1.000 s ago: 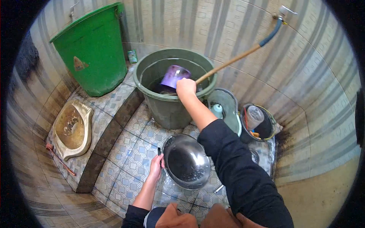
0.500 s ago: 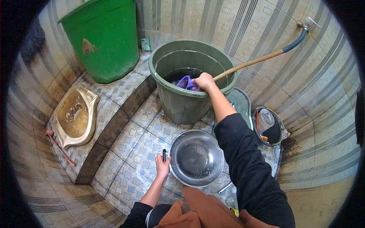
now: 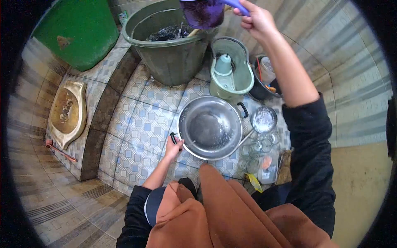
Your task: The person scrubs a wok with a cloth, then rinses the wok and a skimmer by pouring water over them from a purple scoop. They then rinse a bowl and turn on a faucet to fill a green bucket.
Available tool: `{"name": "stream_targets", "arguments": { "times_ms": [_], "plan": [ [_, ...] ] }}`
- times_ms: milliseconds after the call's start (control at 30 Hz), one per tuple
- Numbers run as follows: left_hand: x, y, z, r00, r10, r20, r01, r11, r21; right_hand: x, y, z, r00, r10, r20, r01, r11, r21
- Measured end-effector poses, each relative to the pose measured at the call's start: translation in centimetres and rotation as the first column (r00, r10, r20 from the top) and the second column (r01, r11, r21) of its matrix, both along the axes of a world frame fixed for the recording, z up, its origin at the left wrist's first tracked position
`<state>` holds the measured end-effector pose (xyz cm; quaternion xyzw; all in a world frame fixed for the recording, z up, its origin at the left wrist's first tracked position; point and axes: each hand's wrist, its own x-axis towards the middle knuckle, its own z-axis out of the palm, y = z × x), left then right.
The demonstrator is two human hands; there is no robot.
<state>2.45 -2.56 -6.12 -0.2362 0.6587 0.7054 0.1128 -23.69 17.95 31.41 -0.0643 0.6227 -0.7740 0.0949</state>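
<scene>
My right hand [image 3: 259, 21] grips the handle of a purple water dipper [image 3: 202, 15], raised near the rim of the large dark-green tub [image 3: 165, 62]. The dipper is partly cut off by the top edge of the view. Water in the tub is splashing below it. Low in the middle, my left hand [image 3: 173, 149] is closed on the black side handle of a wide metal pan [image 3: 194, 142]. The pan sits on the tiled floor, with wet drops and some foam inside.
A mop bucket [image 3: 232, 91] stands behind the pan, beside a black basin [image 3: 258, 89]. To the right are a soapy ladle-like pan [image 3: 264, 120] and several glasses [image 3: 266, 144]. At left are a squat toilet [image 3: 80, 111], a raised step [image 3: 101, 136] and a green barrel [image 3: 78, 37].
My right hand has lifted the purple dipper out of the tub, up and to the right. My left hand stays on the pan handle. The view has shifted, showing glasses at right.
</scene>
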Motion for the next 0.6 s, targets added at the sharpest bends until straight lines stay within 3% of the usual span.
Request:
{"name": "stream_targets", "arguments": {
  "times_ms": [67,133,167,200,233,267,300,333,400,433,500,533,600],
  "plan": [
    [0.2,0.5,0.9,0.994,0.036,0.099,-0.052,0.986,0.158,4.0,2.9,1.2,0.993,-0.07,-0.096,0.076,0.995,0.06],
    [-0.2,0.4,2.6,0.942,-0.067,0.33,-0.004,0.978,0.208,7.0,6.0,0.9,0.992,-0.1,-0.081,0.113,0.976,0.186],
    [-0.8,-0.1,2.7,0.904,-0.213,0.372,0.179,0.976,0.124,8.5,7.4,0.7,0.993,-0.108,-0.051,0.117,0.961,0.25],
    [-1.3,-0.1,1.9,0.895,-0.24,0.376,0.3,0.948,-0.107,10.1,8.6,0.3,0.993,-0.118,-0.019,0.118,0.942,0.313],
    [-1.8,0.1,2.3,0.898,-0.236,0.371,0.296,0.949,-0.112,11.7,9.6,-0.3,0.993,-0.12,0.005,0.11,0.926,0.361],
    [-2.5,0.3,2.8,0.869,-0.293,0.398,0.458,0.78,-0.426,13.1,10.4,-1.1,0.992,-0.125,0.03,0.102,0.908,0.406],
    [-3.1,0.6,3.7,0.83,-0.332,0.448,0.558,0.489,-0.671,14.1,11.3,-2.2,0.994,-0.104,0.024,0.079,0.869,0.489],
    [-3.7,1.4,4.5,0.767,-0.386,0.513,0.628,0.291,-0.722,15.1,12.2,-3.6,0.996,-0.087,0.022,0.059,0.821,0.568],
    [-4.2,3.4,6.2,0.656,-0.52,0.546,0.602,-0.075,-0.795,16.6,13.5,-7.0,0.995,-0.031,-0.092,0.085,0.73,0.678],
    [-4.7,4.4,5.8,0.652,-0.522,0.55,0.601,-0.086,-0.795,17.4,13.8,-8.3,0.996,-0.027,-0.084,0.081,0.66,0.746],
    [-5.7,6.2,3.7,0.359,-0.624,0.694,0.638,-0.378,-0.671,19.2,13.8,-10.0,0.999,-0.001,-0.036,0.03,0.536,0.843],
    [-5.8,7.4,2.6,0.358,-0.616,0.701,0.636,-0.389,-0.667,19.8,13.9,-10.6,1.0,0.024,0.003,-0.014,0.479,0.877],
    [-5.4,9.9,0.2,0.332,-0.562,0.757,0.804,-0.251,-0.539,20.8,14.0,-13.0,0.998,0.039,-0.053,0.032,0.416,0.909]
  ]
}}
